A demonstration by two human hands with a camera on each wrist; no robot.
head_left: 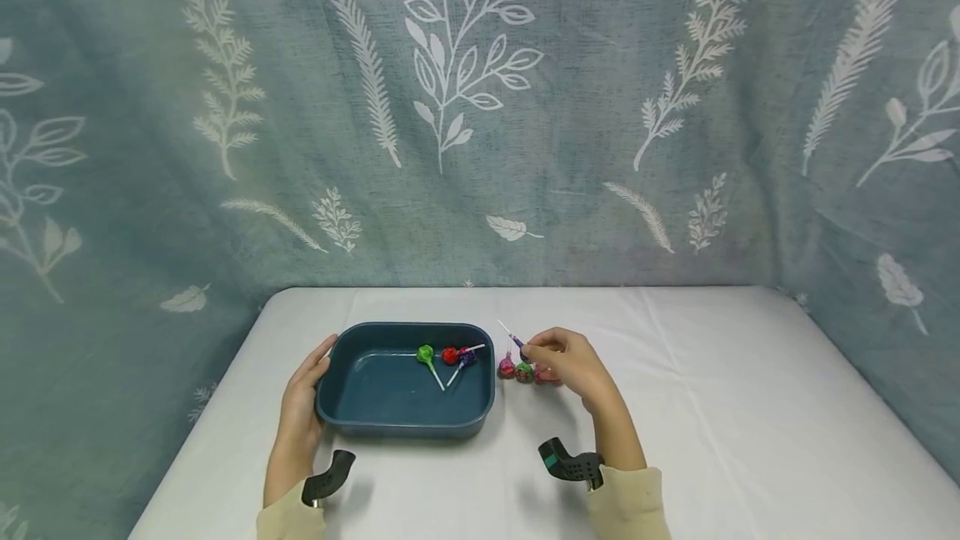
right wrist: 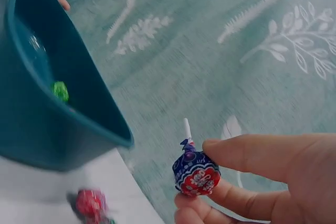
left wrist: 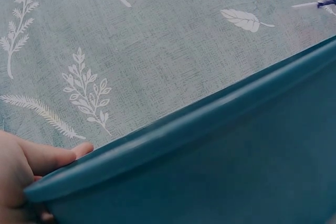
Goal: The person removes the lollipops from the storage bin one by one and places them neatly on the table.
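Note:
A dark teal plastic bin (head_left: 405,429) stands on the white table. My left hand (head_left: 302,411) rests along its left end, straight fingers (left wrist: 50,157) touching the outside by the rim. A blue-and-red wrapped lollipop (right wrist: 197,174) is pinched between my right thumb and fingers, its white stick pointing up. That right hand (head_left: 572,363) hovers just right of the bin, above a row of lollipops on the table, including a pink one (head_left: 507,367) and a green one (head_left: 524,372). Inside the bin lie a green lollipop (head_left: 425,354), a red one (head_left: 449,356) and a dark purple one (head_left: 468,357).
White cloth covers the table (head_left: 720,423), which extends to the right of the lollipops. A grey-green curtain (head_left: 570,107) with white leaf prints hangs behind the table and at both sides. Dark wrist mounts (head_left: 328,477) show on both forearms.

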